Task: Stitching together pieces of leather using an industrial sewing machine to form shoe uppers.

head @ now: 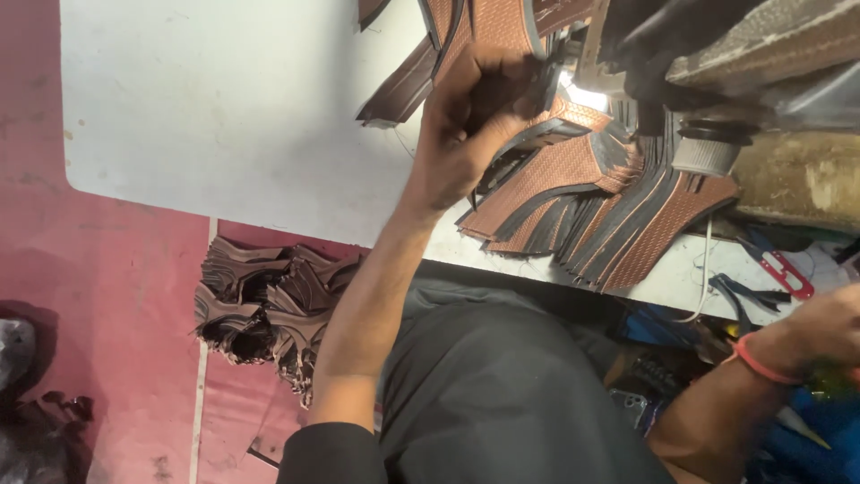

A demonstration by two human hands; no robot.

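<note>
The left hand (pixel 475 116) is clamped on a brown woven strap (pixel 502 22) with black edging, above the strap pile (pixel 609 215) on the table (pixel 224 108). Right hand (pixel 829 327): grip unclear.

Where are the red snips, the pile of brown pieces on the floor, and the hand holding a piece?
red snips (pixel 788 272), head view, on the red handle.
floor pile (pixel 264 305), head view, middle of the stack.
left hand (pixel 470 125), head view, back of the hand.

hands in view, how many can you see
2. The left hand is raised over the brown woven pieces on the white table; the right hand is at the right edge, partly cut off.
</note>
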